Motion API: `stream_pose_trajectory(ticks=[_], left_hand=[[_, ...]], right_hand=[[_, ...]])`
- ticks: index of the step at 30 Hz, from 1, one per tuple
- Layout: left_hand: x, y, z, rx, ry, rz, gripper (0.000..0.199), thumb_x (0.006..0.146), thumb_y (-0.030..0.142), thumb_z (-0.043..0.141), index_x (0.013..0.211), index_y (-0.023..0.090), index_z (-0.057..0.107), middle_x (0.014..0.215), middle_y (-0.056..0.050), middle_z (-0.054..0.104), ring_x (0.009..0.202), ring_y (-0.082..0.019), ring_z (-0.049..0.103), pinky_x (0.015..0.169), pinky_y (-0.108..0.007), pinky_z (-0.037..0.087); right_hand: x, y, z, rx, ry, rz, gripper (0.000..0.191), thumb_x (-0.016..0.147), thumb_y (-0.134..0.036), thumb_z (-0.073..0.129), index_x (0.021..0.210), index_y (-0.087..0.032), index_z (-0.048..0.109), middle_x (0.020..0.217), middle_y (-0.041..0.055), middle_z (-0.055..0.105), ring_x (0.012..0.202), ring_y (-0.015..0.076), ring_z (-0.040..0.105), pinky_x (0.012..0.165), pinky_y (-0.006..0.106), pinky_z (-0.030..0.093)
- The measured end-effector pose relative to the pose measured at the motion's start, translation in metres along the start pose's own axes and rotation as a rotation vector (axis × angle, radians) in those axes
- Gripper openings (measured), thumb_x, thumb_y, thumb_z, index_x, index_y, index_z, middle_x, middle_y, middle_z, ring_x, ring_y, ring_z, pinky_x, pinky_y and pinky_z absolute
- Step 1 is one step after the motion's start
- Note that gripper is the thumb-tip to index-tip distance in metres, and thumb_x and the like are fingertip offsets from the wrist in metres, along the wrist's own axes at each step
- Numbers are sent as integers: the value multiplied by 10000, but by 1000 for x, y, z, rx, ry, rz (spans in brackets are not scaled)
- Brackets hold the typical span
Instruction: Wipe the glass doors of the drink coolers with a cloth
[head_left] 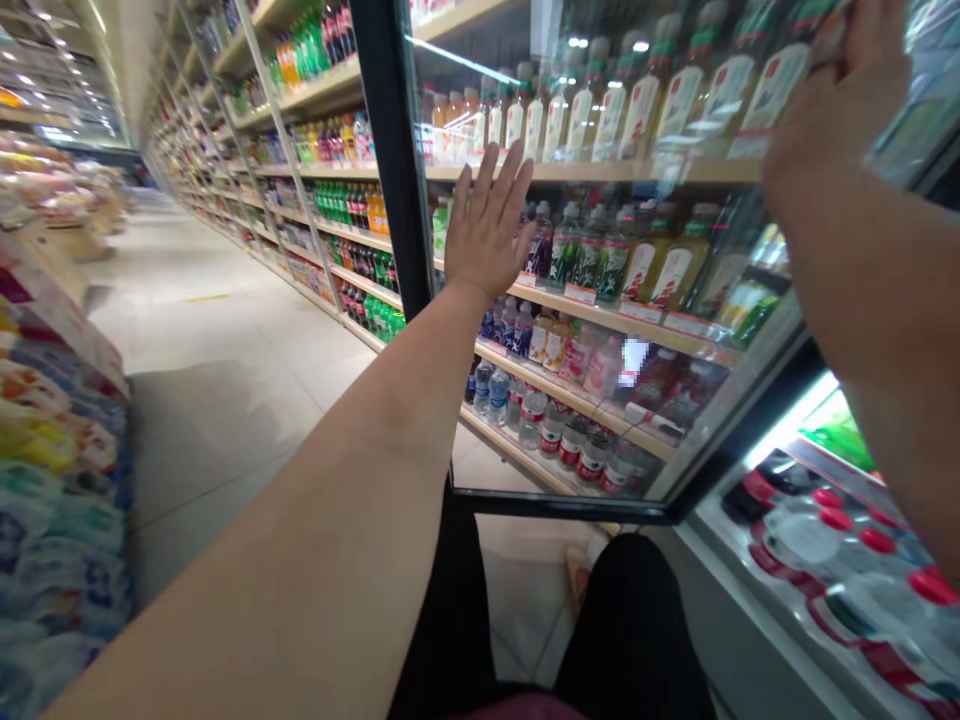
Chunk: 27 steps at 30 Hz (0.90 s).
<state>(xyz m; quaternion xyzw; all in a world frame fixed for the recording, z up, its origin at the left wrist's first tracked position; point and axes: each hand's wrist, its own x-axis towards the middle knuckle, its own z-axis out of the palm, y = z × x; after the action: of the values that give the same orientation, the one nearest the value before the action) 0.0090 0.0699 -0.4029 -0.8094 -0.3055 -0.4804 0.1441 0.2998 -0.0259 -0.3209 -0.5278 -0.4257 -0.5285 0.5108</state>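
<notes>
My left hand (487, 225) lies flat against the glass door (570, 475) of a drinks cooler, fingers stretched and slightly spread, with nothing in it. The door has a black frame (394, 150) and stands swung out from the cooler. Higher up at the right, my right hand (844, 95) is raised against the same glass, with its fingers extended and partly cut off by the top edge. It is somewhat blurred, and I see nothing held in it. Through the glass show rows of bottled drinks (577, 115).
At the lower right, the lit cooler shelf holds large bottles with red caps (832, 520). Long drinks shelves (330, 170) run along the aisle. Stacked packaged goods (60, 530) stand at the left. Tiled floor (217, 400) lies between, and my black-clad legs (630, 620) are below the door.
</notes>
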Motion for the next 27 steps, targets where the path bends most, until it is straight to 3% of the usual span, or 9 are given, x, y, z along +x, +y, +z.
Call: stream_pose_trajectory(ticks=[5,9,11,13,15,18,20,24,27], left_hand=[[0,-1,1,-11,17,20,754,953,451,373,1690,418,217,1640,324,36,1543,-27,-219,1318,-268,-201],[-2,0,-1,5,-6,3,748,976,489,338,1702,395,182,1650,317,46,1524,-43,-267,1342,-313,-179],[-2,0,-2,27,-24,-14,761,966,498,348,1702,404,178,1640,329,18,1522,-60,-273,1351,-318,-163],[-1,1,-2,48,-27,-16,767,963,481,350,1706,370,197,1640,312,-30,1544,-90,-240,1354,-319,-159],[0,1,-1,49,-18,-3,757,971,464,340,1707,338,216,1650,290,-44,1564,-118,-203,1357,-330,-159],[-1,0,-1,20,-8,12,751,976,455,341,1706,323,226,1671,261,-6,1579,-137,-171,1367,-371,-143],[-2,-2,0,-17,-4,24,757,973,456,351,1707,334,215,1677,251,29,1580,-134,-171,1368,-399,-144],[-3,-3,-1,-59,8,24,760,961,475,364,1700,400,204,1657,290,35,1563,-123,-204,1359,-388,-161],[-2,0,-2,15,-6,-1,761,955,462,357,1700,368,229,1648,281,-29,1571,-110,-174,1342,-318,-170]], right_hand=[[-15,-21,3,54,-147,-16,569,1013,-91,392,1532,-250,564,1662,101,399,1568,237,332,1285,568,263],[2,-29,14,21,-374,67,735,888,41,454,1595,-158,481,1690,100,358,1591,213,284,1328,460,198],[9,-32,20,-2,-414,129,788,868,72,455,1631,-118,410,1713,92,305,1604,210,247,1338,429,168],[0,-34,23,9,-395,109,773,895,63,452,1644,-111,378,1720,85,286,1611,224,226,1340,442,160],[-21,-35,22,57,-371,-8,697,954,19,442,1634,-126,400,1716,84,302,1614,232,217,1337,466,165],[-47,-39,19,151,-337,-115,610,1034,-66,368,1609,-257,433,1702,42,345,1614,203,208,1322,517,189],[-46,-46,21,179,-335,-109,614,1031,-82,370,1603,-301,425,1699,13,354,1610,193,213,1319,527,195],[-28,-59,29,171,-309,-117,576,1027,-113,360,1592,-186,449,1690,43,375,1591,212,258,1322,526,200],[-44,-61,35,249,-290,-175,591,1022,-172,309,1594,-211,455,1684,22,385,1592,204,253,1318,525,202]])
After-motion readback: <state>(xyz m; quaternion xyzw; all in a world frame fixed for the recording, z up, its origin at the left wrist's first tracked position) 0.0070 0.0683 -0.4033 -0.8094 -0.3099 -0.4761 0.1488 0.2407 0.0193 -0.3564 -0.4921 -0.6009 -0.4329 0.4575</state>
